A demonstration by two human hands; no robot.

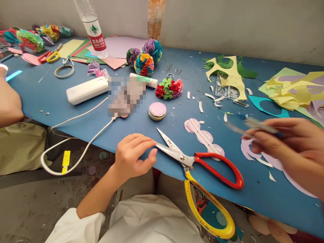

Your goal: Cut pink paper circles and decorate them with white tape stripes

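1. At the far left, another person's arm [10, 101] is beside the desk [136, 125], and a white cable [42, 158] loops out past the front edge.
2. Left of centre, the left hand [135, 157] reaches up from a white sleeve [78, 224] over that edge, wrist raised, fingers loosely bent, thumb and index parted, gripping nothing. Its index fingertip is right at a scissor point; I cannot tell whether they touch.
3. Beyond the fingers sits a stack of round paper discs [157, 110], lilac on top, with blue surface between it and the front edge.
4. Right of the left hand, the scissors [188, 161] lie with blades parted, points toward the left; the red handle loop is over the desk, while the worn yellow one juts past the edge.
5. Just behind the red handle, lilac circles [205, 137] lie in a row, joined by pale strips.
6. At the right, the right hand [283, 141] pinches a grey tool [263, 125], too blurred to identify, above cut lilac paper [273, 162]; white scraps and a yellow paper pile [291, 87] take up room behind.
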